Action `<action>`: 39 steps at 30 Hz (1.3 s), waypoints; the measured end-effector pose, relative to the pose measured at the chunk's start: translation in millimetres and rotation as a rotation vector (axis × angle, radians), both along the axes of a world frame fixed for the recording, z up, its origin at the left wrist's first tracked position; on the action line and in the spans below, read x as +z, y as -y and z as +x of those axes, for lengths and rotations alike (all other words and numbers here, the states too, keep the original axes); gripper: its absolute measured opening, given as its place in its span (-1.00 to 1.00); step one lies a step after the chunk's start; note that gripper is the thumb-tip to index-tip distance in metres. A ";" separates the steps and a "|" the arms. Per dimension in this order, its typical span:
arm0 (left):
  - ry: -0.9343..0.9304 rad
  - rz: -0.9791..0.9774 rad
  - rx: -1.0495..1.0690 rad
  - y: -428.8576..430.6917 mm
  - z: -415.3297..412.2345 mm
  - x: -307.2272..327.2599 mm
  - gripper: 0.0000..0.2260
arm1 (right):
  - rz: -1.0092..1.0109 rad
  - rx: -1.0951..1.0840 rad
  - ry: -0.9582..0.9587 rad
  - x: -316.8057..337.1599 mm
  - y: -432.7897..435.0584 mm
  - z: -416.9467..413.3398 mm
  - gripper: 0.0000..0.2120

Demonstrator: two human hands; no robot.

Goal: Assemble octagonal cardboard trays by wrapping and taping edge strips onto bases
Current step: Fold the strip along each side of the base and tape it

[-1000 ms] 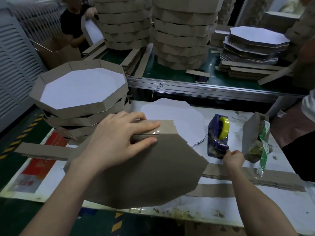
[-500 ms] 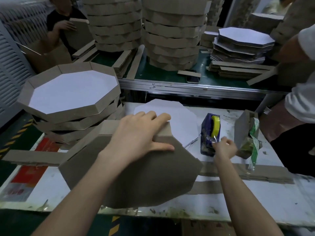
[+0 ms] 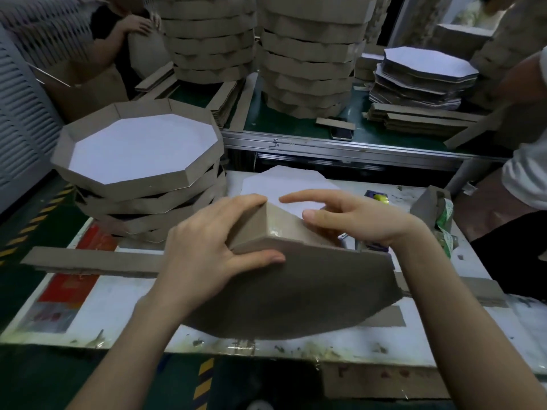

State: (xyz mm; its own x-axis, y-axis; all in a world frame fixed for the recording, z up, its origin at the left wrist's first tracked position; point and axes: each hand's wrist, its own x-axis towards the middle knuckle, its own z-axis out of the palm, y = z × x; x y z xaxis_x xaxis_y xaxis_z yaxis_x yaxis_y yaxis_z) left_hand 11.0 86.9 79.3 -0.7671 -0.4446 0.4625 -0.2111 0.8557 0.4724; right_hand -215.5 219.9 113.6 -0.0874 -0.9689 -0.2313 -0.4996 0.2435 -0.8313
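A brown octagonal tray (image 3: 296,291) lies tilted, bottom toward me, on the white worktable (image 3: 118,315). Its edge strip (image 3: 284,226) carries shiny clear tape at a corner. My left hand (image 3: 213,250) grips that corner, fingers over the strip's top and thumb on the base. My right hand (image 3: 355,220) rests on the strip to the right, thumb pressing the taped face, index finger straight. Beyond the tray a white octagonal base (image 3: 284,182) lies flat. The blue and yellow tape dispenser (image 3: 377,196) is mostly hidden behind my right hand.
Finished trays (image 3: 139,149) are stacked at the left. Loose strips lie at the left (image 3: 88,258) and right (image 3: 461,288). A cardboard piece with green tape (image 3: 429,208) stands at the right. A person (image 3: 529,173) is close on the right. Tall tray stacks (image 3: 307,54) fill the rear table.
My right hand left the tape dispenser and came over to the tray's edge strip. The tray has been tipped up further, and my left hand shifted to its corner.
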 end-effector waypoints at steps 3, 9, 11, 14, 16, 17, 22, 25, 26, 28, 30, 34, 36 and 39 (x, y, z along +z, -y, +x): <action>0.019 0.083 0.039 3.2 13.0 -8.1 -0.32 | -0.136 -0.064 -0.063 10.1 2.1 14.1 -0.53; 0.101 0.084 0.033 9.7 26.7 -6.3 -0.28 | -0.195 -0.109 -0.114 22.6 -0.1 39.1 -0.37; 0.115 0.076 0.028 8.6 28.6 -5.7 -0.28 | -0.202 -0.122 -0.130 26.6 -2.1 45.1 -0.36; 0.096 0.083 0.015 8.0 30.8 -6.3 -0.31 | -0.203 -0.139 -0.161 31.0 -4.9 49.7 -0.34; 0.085 0.085 0.015 9.4 33.7 -8.9 -0.31 | -0.184 -0.134 -0.193 31.1 -4.7 53.3 -0.35; 0.079 0.090 0.019 10.5 35.5 -10.6 -0.31 | -0.180 -0.131 -0.207 30.0 -3.9 55.8 -0.35; 0.092 -0.034 -0.058 7.1 30.6 -7.4 -0.34 | -0.233 -0.153 -0.214 15.9 13.0 76.8 -0.33; 0.109 -0.126 -0.100 2.7 20.4 0.3 -0.40 | -0.249 -0.134 -0.220 11.7 22.2 84.8 -0.34; 0.103 -0.123 -0.099 3.1 19.5 0.6 -0.41 | -0.254 -0.133 -0.222 11.3 23.1 85.5 -0.33; 0.064 -0.101 -0.098 4.3 20.6 -1.2 -0.45 | -0.262 -0.128 -0.224 10.2 21.8 86.9 -0.29; -0.004 -0.018 -0.093 2.9 21.4 -2.6 -0.50 | -0.276 -0.152 -0.216 9.4 19.0 88.7 -0.28; -0.024 0.132 -0.112 -0.4 15.9 0.0 -0.61 | -0.535 -0.459 -0.311 8.8 19.3 88.5 -0.74; -0.047 0.256 -0.150 2.0 12.3 2.9 -0.65 | -0.605 -0.479 -0.191 15.0 16.1 88.2 -0.90; -0.125 0.512 -0.232 8.4 9.8 5.1 -0.64 | -0.490 -0.253 -0.161 24.3 5.2 85.9 -0.85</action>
